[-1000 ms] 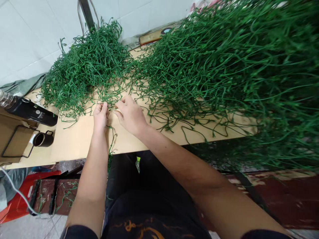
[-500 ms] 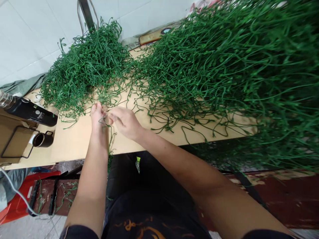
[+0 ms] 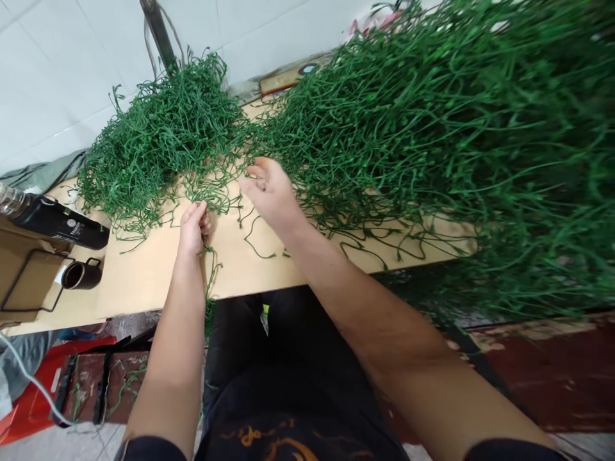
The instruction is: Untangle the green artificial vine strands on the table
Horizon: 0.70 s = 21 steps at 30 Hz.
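Note:
Near the front middle of the wooden table (image 3: 139,275), my left hand (image 3: 195,225) is closed on thin green strands (image 3: 209,272), which trail down over the table's front edge. My right hand (image 3: 269,189) hovers above scattered strands, its fingers curled but apart, and nothing can be seen between them. A tangled heap of dark green strands (image 3: 158,134) lies behind my left hand. The larger green heap (image 3: 384,128) spreads over the right side and hangs past the table's edge.
At the left stand a black bottle (image 3: 67,221), a dark mug (image 3: 82,274) and a cardboard box (image 3: 29,275) with a wire frame. A metal post (image 3: 159,35) rises behind the left heap. A yellowish object (image 3: 281,81) lies by the wall.
My right hand has moved away from my left, up and to the right, and its fingers have opened. My left hand has stayed near its place, holding the strands.

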### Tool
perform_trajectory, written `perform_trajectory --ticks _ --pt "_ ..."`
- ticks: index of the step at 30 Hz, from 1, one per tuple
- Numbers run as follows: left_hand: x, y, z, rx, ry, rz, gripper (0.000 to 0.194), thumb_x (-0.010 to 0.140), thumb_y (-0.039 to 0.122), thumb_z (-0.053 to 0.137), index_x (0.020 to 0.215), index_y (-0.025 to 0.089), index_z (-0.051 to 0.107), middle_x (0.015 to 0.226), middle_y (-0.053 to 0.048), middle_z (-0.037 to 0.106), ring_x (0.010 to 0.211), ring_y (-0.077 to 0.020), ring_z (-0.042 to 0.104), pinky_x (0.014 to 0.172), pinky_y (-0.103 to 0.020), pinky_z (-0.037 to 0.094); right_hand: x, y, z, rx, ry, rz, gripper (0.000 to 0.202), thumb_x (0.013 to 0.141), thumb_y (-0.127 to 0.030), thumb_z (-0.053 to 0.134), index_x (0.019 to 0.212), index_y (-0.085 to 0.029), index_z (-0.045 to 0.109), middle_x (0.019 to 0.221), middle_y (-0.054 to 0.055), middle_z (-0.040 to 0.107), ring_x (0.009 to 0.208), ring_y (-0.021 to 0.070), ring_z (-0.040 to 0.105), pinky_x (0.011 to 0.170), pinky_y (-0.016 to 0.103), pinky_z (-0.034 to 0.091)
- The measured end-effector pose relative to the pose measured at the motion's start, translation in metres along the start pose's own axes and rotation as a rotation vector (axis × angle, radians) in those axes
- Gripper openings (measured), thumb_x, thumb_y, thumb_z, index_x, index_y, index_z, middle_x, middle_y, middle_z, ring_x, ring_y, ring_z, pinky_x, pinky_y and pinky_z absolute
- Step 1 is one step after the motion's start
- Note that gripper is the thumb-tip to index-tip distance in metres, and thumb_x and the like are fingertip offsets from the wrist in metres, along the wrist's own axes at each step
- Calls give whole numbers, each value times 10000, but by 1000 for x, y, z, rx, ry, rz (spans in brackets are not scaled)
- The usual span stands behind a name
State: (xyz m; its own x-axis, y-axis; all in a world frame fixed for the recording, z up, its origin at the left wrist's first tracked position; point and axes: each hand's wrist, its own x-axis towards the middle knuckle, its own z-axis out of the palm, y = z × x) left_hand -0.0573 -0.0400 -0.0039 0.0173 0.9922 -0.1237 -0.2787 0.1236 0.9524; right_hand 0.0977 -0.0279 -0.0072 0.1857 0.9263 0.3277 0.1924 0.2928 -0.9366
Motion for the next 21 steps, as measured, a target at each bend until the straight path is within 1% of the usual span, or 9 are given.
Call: perform_trajectory --ticks 2,4,5,7,10,13,15,19,21 --pt "0 -2 1 33 -23 20 398 676 360 716 597 167 377 446 112 217 358 8 178 359 -135 97 -8 -7 6 -111 -122 -19 288 835 -408 531 977 -159 563 1015 106 602 883 172 556 767 315 453" --pt "0 -4 1 55 -32 39 429 661 394 725 584 170 368 445 108 215 362 6 184 359 -145 95 -14 -19 10 -248 -278 -37 188 832 -338 523 785 -162 568 835 66 605 813 163 538 746 299 422" --pt "0 -5 1 66 -32 48 441 659 413 726 582 172 364 444 107 215 361 4 186 358 -151 98 -17 -24 11 -314 -334 -36 187 832 -304 510 709 -167 544 746 43 578 756 151 517 716 287 402" --pt "0 -7 1 94 -29 61 472 647 450 731 576 177 354 442 104 223 359 2 192 357 -159 102 -18 -30 11 -407 -375 -25 219 835 -258 479 632 -176 488 639 9 504 663 128 452 653 269 350" --pt "1 -9 0 146 -48 90 525 599 506 748 563 177 341 439 99 244 364 1 206 362 -167 105 -16 -28 8 -404 -360 -38 232 853 -229 425 631 -179 468 619 -4 461 625 117 399 617 265 299" --pt "2 -10 0 204 -79 116 546 566 551 744 551 173 351 432 98 244 373 -2 209 371 -174 109 -13 -21 3 -350 -319 -87 258 863 -227 392 631 -175 493 649 9 480 668 128 422 649 272 307" --pt "3 -11 0 234 -82 127 535 570 554 735 544 170 365 429 98 238 377 -5 206 374 -179 114 -12 -19 0 -337 -270 -121 271 852 -240 419 597 -175 488 661 19 488 713 139 442 680 279 318" --pt "2 -10 2 244 -83 116 461 652 453 724 531 162 388 430 91 245 386 -12 210 380 -178 127 -12 -21 -4 -285 -205 -79 293 849 -287 446 576 -182 465 596 2 447 640 131 417 631 283 309" --pt "0 -9 4 202 -72 62 416 686 363 723 524 157 400 437 85 258 392 -14 221 383 -174 136 -11 -19 -2 -228 -201 -50 303 866 -304 427 592 -183 474 556 -12 431 583 119 399 599 280 304"
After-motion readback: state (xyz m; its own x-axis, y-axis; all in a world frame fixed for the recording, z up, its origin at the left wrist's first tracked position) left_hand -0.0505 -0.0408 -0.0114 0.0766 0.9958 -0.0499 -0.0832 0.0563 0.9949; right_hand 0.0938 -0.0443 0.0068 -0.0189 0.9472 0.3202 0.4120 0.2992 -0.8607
